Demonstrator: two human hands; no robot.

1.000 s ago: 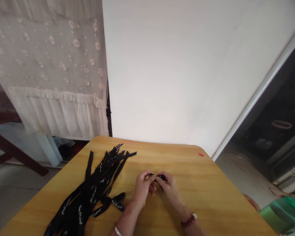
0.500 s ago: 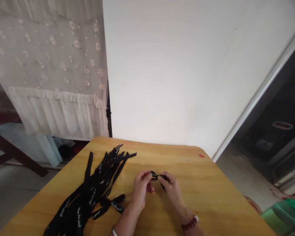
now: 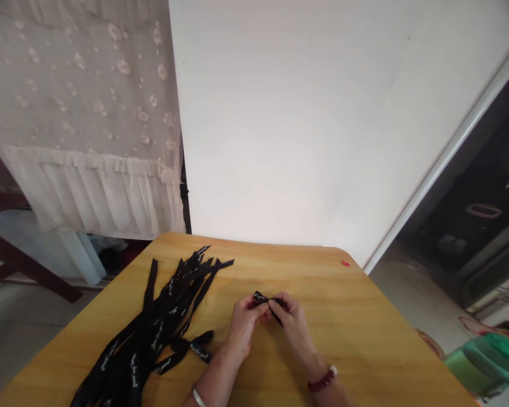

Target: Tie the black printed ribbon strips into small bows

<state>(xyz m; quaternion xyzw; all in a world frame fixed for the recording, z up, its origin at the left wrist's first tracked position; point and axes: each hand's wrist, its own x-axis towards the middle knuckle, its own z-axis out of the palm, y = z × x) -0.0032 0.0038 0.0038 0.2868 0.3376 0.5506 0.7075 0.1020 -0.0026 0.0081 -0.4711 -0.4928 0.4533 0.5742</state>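
Observation:
Near the middle of the wooden table, a short black ribbon with white lettering (image 3: 261,297) is pinched between both hands, looped like a small bow. My left hand (image 3: 242,325) grips its left side, thumb and fingers pressed together. My right hand (image 3: 294,325) holds the other side, with a dark ribbon end below its fingers. The fingertips of the two hands nearly meet at the ribbon's centre. To the left lies a pile of long black printed ribbons (image 3: 152,333). A tied black bow (image 3: 190,346) rests beside the pile, left of my left forearm.
The wooden table (image 3: 365,339) reaches a white panel (image 3: 280,124) at its far edge. A small red piece (image 3: 345,263) lies near the back right corner. A lace curtain (image 3: 89,113) hangs at the left, and a green container (image 3: 486,362) stands at the lower right.
My hands have come closer together at the ribbon's centre, and its left loop now shows above my left fingers. The whole view has shifted slightly.

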